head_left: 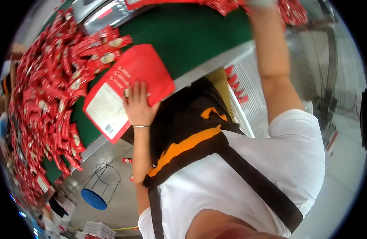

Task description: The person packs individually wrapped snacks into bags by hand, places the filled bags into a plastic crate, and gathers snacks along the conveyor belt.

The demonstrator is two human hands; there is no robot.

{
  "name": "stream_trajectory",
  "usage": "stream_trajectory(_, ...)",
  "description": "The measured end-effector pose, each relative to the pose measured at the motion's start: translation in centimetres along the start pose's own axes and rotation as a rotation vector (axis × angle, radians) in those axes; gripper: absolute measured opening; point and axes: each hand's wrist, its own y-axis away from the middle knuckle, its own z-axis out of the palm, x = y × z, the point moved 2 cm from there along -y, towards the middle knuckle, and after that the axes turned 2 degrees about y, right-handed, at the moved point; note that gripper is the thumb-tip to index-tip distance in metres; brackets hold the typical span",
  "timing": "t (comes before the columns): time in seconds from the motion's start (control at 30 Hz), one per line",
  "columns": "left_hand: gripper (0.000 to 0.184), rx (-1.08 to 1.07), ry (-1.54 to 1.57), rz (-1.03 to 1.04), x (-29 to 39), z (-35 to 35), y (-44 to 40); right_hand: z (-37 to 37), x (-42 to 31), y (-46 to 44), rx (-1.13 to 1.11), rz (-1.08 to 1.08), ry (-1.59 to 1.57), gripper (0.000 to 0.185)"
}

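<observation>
A flat red pouch (145,63) with a white panel and a barcode lies across the green tabletop's front edge. My left hand (141,107) rests on its front, fingers stretched out over the red part near the panel. A ring and a thin bracelet show on that hand and wrist. My right arm reaches away to the far side of the table. At the top edge of the view my right hand (264,3) is blurred and cut off, close to small red packets (291,12); its fingers are hidden.
A large heap of small red packets (40,95) covers the table's left side. Behind it stands a scale (107,16) with red digits. A blue stool (94,199) is on the floor at left. A white crate (247,119) with red pieces sits beneath the table edge.
</observation>
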Motion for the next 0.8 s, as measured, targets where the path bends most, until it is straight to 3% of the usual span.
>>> stream_trajectory(0.03,0.086,0.007,-0.025,0.015,0.0,0.2,0.0,-2.8,-1.4,5.1,0.054,0.051,-0.294,0.028)
stream_trajectory(0.07,0.085,0.015,-0.056,0.026,-0.3,0.5,0.1,-6.1,-1.4,9.3,0.147,0.057,-0.304,0.039)
stream_trajectory(0.1,0.091,-0.007,-0.057,0.022,-0.5,1.0,0.3,-9.5,-1.7,13.6,0.31,0.238,-0.352,0.044)
stream_trajectory(0.13,0.089,-0.001,-0.085,0.022,-0.5,1.1,0.2,-14.8,1.2,18.7,0.499,0.278,-0.219,0.034)
stream_trajectory(0.2,0.086,0.012,-0.122,0.05,-0.6,1.5,0.4,-16.5,1.2,26.1,0.6,0.463,-0.124,0.038)
stream_trajectory(0.27,0.083,0.031,-0.15,0.073,-1.0,1.7,0.4,-19.6,5.9,32.8,0.631,0.668,0.078,0.035)
stream_trajectory(0.33,0.077,0.043,-0.145,0.104,-1.4,2.1,0.6,-22.1,13.4,39.6,0.501,0.936,0.301,0.035)
stream_trajectory(0.4,0.074,0.053,-0.146,0.148,-1.8,2.3,0.7,-24.2,24.9,47.9,0.251,0.888,0.836,0.028)
stream_trajectory(0.53,0.062,-0.019,-0.064,0.15,-2.5,1.8,0.4,-20.8,42.3,59.7,0.04,1.345,0.904,0.039)
stream_trajectory(0.6,0.055,-0.021,-0.01,0.139,-1.9,1.2,0.2,-18.2,49.1,64.5,-0.153,1.246,0.965,0.044)
stream_trajectory(0.67,0.055,-0.063,-0.007,0.027,-1.7,0.9,0.3,-14.3,56.8,68.7,-0.011,1.438,0.852,0.041)
stream_trajectory(0.73,0.055,-0.083,-0.01,-0.014,-1.3,0.8,0.4,-10.9,56.1,65.4,-0.875,1.046,1.012,0.037)
stream_trajectory(0.77,0.056,-0.09,0.005,-0.044,-1.4,0.6,0.2,-9.0,62.0,68.7,-0.483,1.135,0.848,0.047)
stream_trajectory(0.8,0.056,-0.09,-0.018,-0.003,-1.9,0.8,0.2,-8.3,63.0,68.0,-0.482,1.13,0.831,0.047)
